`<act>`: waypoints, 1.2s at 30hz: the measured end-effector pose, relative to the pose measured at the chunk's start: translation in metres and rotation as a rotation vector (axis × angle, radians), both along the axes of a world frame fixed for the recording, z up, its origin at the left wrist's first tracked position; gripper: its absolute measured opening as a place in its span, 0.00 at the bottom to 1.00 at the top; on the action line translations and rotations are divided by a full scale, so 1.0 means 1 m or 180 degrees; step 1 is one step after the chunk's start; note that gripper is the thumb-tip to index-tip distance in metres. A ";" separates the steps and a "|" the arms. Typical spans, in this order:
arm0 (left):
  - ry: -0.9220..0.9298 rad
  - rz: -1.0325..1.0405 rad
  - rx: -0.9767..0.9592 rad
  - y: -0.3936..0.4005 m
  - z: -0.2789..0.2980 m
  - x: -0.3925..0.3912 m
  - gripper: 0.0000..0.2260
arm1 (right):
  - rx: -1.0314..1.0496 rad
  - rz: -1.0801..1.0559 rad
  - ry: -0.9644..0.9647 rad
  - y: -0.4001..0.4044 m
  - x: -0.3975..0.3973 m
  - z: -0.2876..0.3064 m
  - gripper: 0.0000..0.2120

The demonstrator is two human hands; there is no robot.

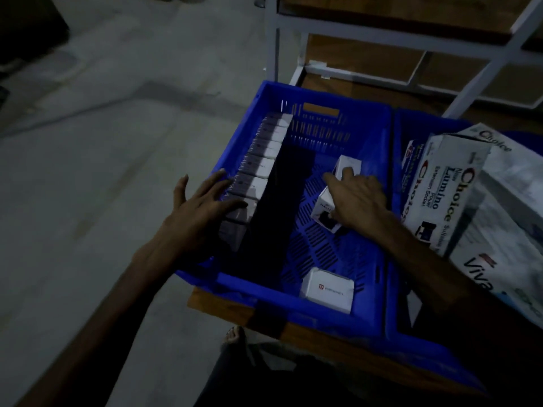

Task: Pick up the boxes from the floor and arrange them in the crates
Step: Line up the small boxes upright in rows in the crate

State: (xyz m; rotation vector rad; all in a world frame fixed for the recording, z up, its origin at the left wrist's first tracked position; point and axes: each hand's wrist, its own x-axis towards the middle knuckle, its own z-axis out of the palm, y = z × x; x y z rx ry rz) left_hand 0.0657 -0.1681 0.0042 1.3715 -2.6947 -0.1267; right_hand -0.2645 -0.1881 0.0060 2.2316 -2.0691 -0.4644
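Both hands: left hand [202, 201] lies flat on boxed row [258, 171], right hand [357, 198] grips white box [324, 212]

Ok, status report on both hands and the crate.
Left hand flat on box row. Right hand gripping small white box inside blue crate. Nothing blocking.

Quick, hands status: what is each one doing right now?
Left hand: open, fingers spread, touching the row of boxes in the blue crate.
Right hand: holding a small white box.
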 end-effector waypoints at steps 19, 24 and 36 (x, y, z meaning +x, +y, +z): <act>0.2748 0.0748 0.0773 -0.018 0.043 -0.039 0.09 | -0.0237 0.0667 -0.2919 0.079 0.028 0.034 0.40; 0.2801 0.0829 0.1383 -0.025 0.046 -0.042 0.09 | -0.0226 0.0572 -0.2985 0.089 0.037 0.030 0.39; 0.2634 0.0418 0.1931 -0.049 0.046 -0.047 0.10 | 0.0086 0.0505 -0.3195 0.100 0.049 0.027 0.32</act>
